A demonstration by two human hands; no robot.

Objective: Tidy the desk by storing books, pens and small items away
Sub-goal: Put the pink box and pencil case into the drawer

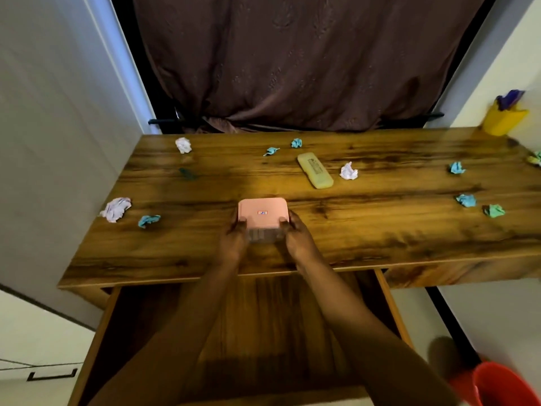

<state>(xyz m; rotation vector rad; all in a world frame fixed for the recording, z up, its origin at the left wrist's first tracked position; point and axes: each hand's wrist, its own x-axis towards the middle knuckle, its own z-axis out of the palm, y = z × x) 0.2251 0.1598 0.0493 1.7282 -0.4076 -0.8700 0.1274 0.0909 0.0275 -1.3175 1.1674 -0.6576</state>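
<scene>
A pink box (262, 212) with a small label and a clear lower part sits near the front middle of the wooden desk (366, 230). My left hand (234, 238) grips its left side and my right hand (298, 237) grips its right side, thumbs on the pink lid. A yellowish case (315, 174) lies further back to the right. Below the desk's front edge a drawer (263, 317) stands pulled out under my forearms.
Several crumpled paper balls, white and blue-green, are scattered over the desk, such as a pale one (115, 208) at the left edge and a blue one (466, 200) at right. A yellow cup (503, 120) stands back right. A red bucket (503, 385) is on the floor at right.
</scene>
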